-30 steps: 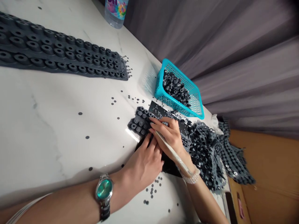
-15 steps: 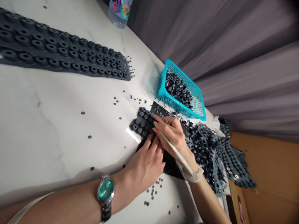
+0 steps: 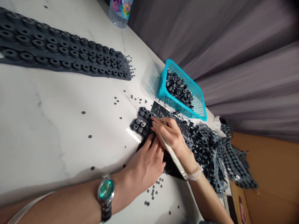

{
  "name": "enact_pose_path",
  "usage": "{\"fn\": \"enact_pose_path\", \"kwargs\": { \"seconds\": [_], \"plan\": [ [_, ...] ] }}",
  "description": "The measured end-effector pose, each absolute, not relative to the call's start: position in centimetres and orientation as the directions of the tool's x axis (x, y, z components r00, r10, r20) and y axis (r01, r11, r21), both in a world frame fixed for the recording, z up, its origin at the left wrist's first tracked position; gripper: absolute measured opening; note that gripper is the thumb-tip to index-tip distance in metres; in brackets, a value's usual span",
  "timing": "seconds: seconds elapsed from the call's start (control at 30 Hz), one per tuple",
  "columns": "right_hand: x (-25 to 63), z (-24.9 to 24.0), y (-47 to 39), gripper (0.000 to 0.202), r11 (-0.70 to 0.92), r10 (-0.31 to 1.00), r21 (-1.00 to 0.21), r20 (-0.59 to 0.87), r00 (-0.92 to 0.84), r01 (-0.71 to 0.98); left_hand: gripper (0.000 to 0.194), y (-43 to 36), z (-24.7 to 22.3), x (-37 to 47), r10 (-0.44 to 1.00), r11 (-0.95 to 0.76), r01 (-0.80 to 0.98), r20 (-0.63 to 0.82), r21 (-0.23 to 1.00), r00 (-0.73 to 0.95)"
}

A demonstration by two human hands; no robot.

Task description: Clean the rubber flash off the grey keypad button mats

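Observation:
My right hand (image 3: pixel 171 133) pinches a slim white-wrapped tool (image 3: pixel 171 152), slanted back toward my wrist; its tip is hidden at my fingertips. Those fingertips are at a small dark grey rubber sheet (image 3: pixel 140 127) with rows of round, hollow bushings. One bushing in it shows a shiny, light top. My left hand (image 3: pixel 146 161) lies with fingers stretched out, their tips at the sheet's near edge. Beneath both hands is a black board (image 3: pixel 173 166), partly covered by them. Small dark discs (image 3: pixel 153 189) are scattered around it.
A turquoise basket (image 3: pixel 198 93) full of loose rubber bushings stands beyond my right hand. Rubber scraps (image 3: pixel 207 152) pile up to the right. Long bushing sheets (image 3: pixel 70 53) lie at the upper left on the white table (image 3: pixel 58 124), near a bottle (image 3: pixel 119 15).
My right fingertips have shifted slightly left over the sheet, and the tool's rear end has swung a little toward me. A shiny bushing top now shows. The left hand is still.

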State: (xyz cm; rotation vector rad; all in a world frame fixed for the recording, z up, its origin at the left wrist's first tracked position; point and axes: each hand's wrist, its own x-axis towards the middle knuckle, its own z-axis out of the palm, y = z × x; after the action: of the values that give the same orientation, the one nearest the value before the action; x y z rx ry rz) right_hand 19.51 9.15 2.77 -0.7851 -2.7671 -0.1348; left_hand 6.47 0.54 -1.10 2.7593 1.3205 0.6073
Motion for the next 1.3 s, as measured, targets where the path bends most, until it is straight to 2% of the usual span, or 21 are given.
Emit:
{"fn": "enact_pose_path", "kwargs": {
  "seconds": [0.1, 0.17, 0.27, 0.33, 0.47, 0.6, 0.87, 1.07, 1.17, 1.3],
  "plan": [
    [19.5, 2.6, 10.0, 0.027, 0.853, 0.468, 0.105, 0.278, -0.839, 0.511, 0.041, 0.6, -0.9, 6.3, 0.745, -0.653, 0.736, 0.328, 0.179, 0.581],
    [19.5, 2.3, 11.0, 0.027, 0.815, 0.495, 0.129, 0.351, -0.795, 0.564, 0.045, 0.6, -0.9, 6.3, 0.753, -0.642, 0.746, 0.328, 0.175, 0.571],
    [19.5, 1.8, 12.3, 0.024, 0.722, 0.576, 0.072, 0.489, -0.655, 0.688, 0.051, 0.7, -0.8, 6.3, 0.778, -0.604, 0.778, 0.337, 0.171, 0.530],
    [19.4, 1.8, 12.5, 0.022, 0.685, 0.616, 0.015, 0.522, -0.590, 0.728, 0.053, 0.7, -0.8, 6.3, 0.782, -0.596, 0.784, 0.346, 0.170, 0.519],
    [19.0, 2.2, 10.8, 0.021, 0.744, 0.622, -0.088, 0.451, -0.640, 0.662, 0.050, 0.8, -0.9, 6.4, 0.775, -0.606, 0.771, 0.363, 0.194, 0.518],
    [18.6, 2.4, 9.3, 0.022, 0.802, 0.583, -0.122, 0.372, -0.723, 0.584, 0.042, 0.8, -1.0, 6.6, 0.771, -0.623, 0.745, 0.346, 0.238, 0.535],
    [18.5, 2.5, 9.9, 0.022, 0.830, 0.551, -0.088, 0.291, -0.782, 0.551, 0.041, 0.8, -1.1, 6.7, 0.761, -0.639, 0.738, 0.317, 0.215, 0.567],
    [18.2, 2.6, 10.9, 0.027, 0.880, 0.451, 0.024, 0.266, -0.852, 0.474, 0.044, 0.8, -0.8, 6.5, 0.761, -0.640, 0.738, 0.315, 0.214, 0.568],
    [17.4, 2.5, 12.7, 0.026, 0.874, 0.432, 0.093, 0.302, -0.850, 0.477, 0.045, 0.7, -0.8, 6.4, 0.757, -0.642, 0.742, 0.318, 0.196, 0.571],
    [16.7, 2.3, 14.4, 0.021, 0.822, 0.511, 0.010, 0.429, -0.745, 0.570, 0.052, 0.7, -1.0, 6.5, 0.773, -0.612, 0.767, 0.352, 0.191, 0.529]
  ]
}}
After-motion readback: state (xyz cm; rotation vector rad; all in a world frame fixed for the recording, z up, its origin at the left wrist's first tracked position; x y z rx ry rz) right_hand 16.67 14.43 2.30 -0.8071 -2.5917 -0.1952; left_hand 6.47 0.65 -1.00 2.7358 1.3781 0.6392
